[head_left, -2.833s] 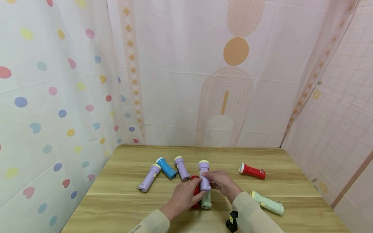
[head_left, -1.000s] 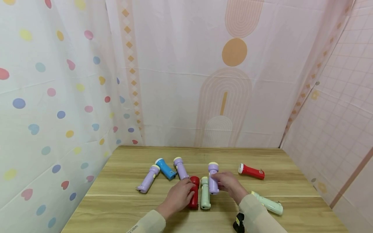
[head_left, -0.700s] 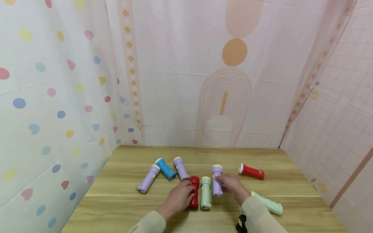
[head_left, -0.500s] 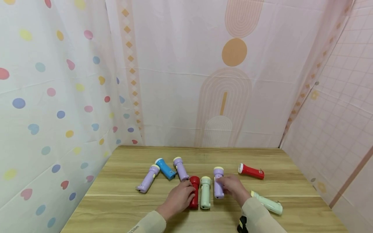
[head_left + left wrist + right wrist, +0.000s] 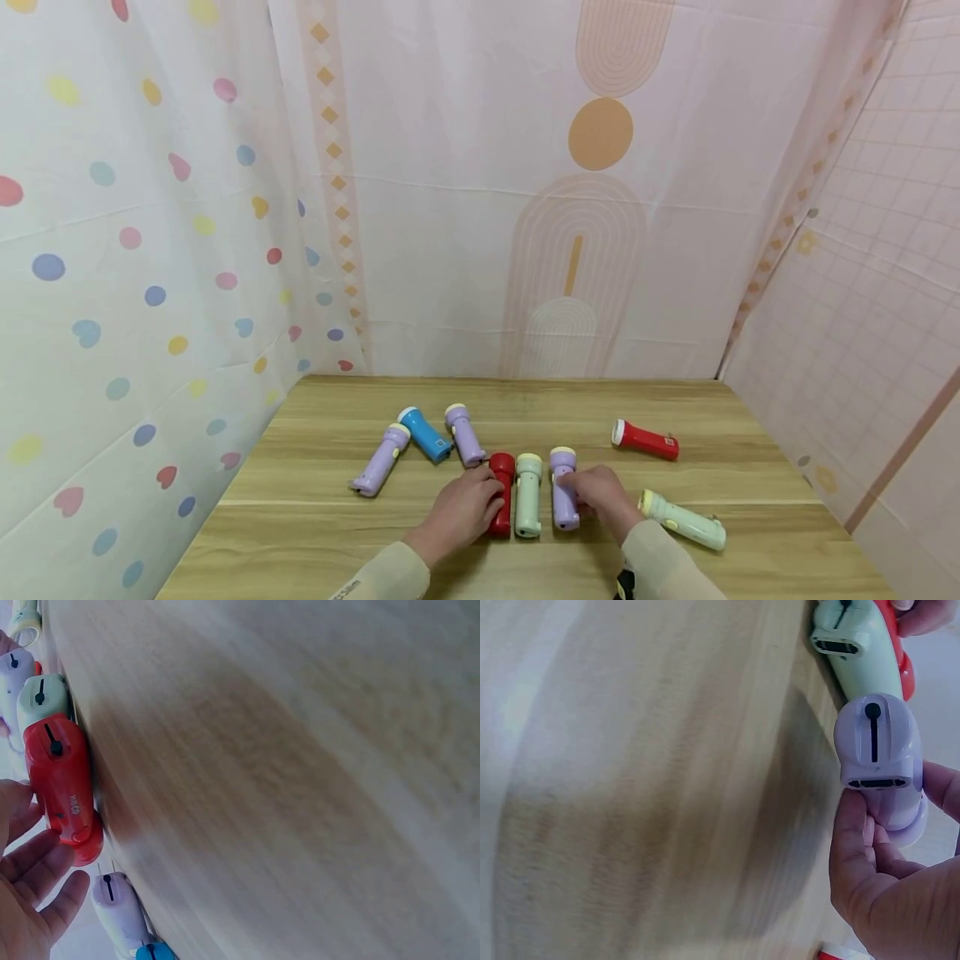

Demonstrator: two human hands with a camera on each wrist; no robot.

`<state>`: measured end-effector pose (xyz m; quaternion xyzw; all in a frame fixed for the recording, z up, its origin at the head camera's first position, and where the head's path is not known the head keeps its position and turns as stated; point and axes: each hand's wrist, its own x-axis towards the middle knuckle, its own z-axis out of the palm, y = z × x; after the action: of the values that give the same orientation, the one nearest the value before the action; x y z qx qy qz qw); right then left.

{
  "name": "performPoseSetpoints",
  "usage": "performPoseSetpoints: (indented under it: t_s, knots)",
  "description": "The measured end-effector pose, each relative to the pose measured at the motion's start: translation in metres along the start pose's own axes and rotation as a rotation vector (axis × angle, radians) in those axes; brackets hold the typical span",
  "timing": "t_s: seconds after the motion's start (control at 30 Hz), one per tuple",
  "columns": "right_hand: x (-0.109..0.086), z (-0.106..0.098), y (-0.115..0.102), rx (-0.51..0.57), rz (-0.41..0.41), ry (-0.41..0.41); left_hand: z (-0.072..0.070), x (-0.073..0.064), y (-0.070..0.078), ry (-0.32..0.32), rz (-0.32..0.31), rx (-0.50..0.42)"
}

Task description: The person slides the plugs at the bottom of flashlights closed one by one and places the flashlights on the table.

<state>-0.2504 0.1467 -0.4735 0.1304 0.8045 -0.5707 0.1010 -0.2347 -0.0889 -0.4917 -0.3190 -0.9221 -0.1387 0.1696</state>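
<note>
My right hand [image 5: 606, 492] pinches a purple flashlight [image 5: 564, 500] between thumb and fingers. In the right wrist view this purple flashlight [image 5: 881, 750] shows its tail end, with a shadow on the table beside it. My left hand [image 5: 461, 508] has curled fingers on a red flashlight [image 5: 502, 493], whose near side they partly cover. A pale green flashlight [image 5: 528, 496] lies between the two, close against the red one. All three point their heads away from me, roughly side by side. In the left wrist view, the fingers [image 5: 34, 855] are at the side of the red flashlight [image 5: 64, 780].
To the left lie two purple flashlights, one outer [image 5: 381, 460] and one inner [image 5: 465, 435], with a blue flashlight [image 5: 425, 434] between them. Another red flashlight [image 5: 647, 440] and a second green one [image 5: 684, 520] lie to the right on the wooden table [image 5: 300, 542]. Curtains hang behind.
My right hand has carried the purple flashlight from over the green one rightward, then down toward me. My left hand has shifted off the purple flashlight onto the red one, and the green is uncovered.
</note>
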Motion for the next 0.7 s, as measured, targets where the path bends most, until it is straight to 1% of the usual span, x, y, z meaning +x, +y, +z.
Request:
performPoseSetpoints:
  t_s: [0.07,0.17,0.33,0.5,0.7]
  knots:
    - [-0.0008,0.001,0.0023,-0.009,0.002,0.005,-0.0005,0.0,0.0003,0.001,0.001,0.006]
    - [-0.0021,0.0031,0.0048,0.005,-0.006,0.003,-0.0001,0.0001,0.0002,0.008,0.007,0.014]
    - [-0.0038,0.0048,0.0049,0.005,-0.015,-0.002,0.0017,0.0001,-0.0004,0.027,0.02,0.026]
    - [-0.0039,0.0056,0.0043,-0.009,-0.011,-0.005,0.0027,0.0006,-0.0002,0.007,0.005,0.036]
    - [-0.0045,0.0083,0.0055,0.003,-0.039,-0.019,0.0022,0.0011,0.0005,-0.005,-0.004,0.039]
